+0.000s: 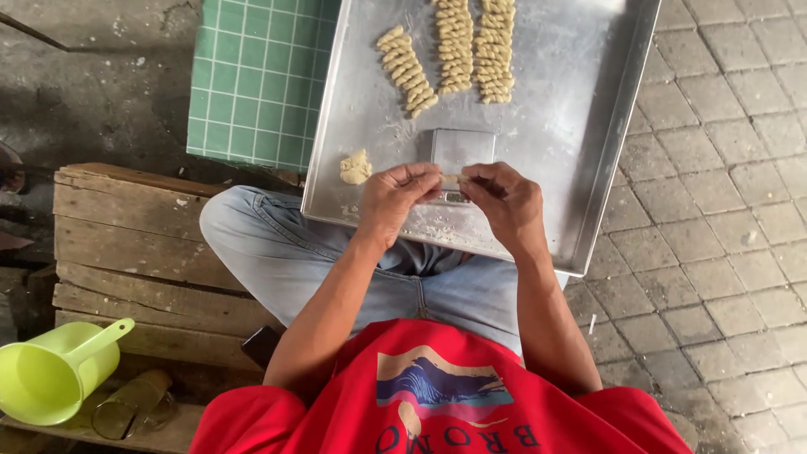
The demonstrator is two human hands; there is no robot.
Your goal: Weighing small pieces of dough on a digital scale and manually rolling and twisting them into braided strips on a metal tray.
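Head view: seated on a wooden pallet (143, 244) beside a paved floor (723, 210), a person works over a metal tray (580, 126) resting on their lap and reaching out over a green checked mat (252, 84). Three rows of ridged dough curls (454, 50) lie lined up at the tray's far end, the judged finished share, while one small dough lump (356, 167) sits near the left rim, apparently all that is left to shape. Between them stands a small metal press (458, 151), just beyond the fingers. Left hand (395, 197) and right hand (504, 202) meet at the press's near edge, fingers curled and pinching a thin pale dough piece (450, 180) between them. A green scoop (50, 374) and a glass (126, 403) lie on the pallet, well apart
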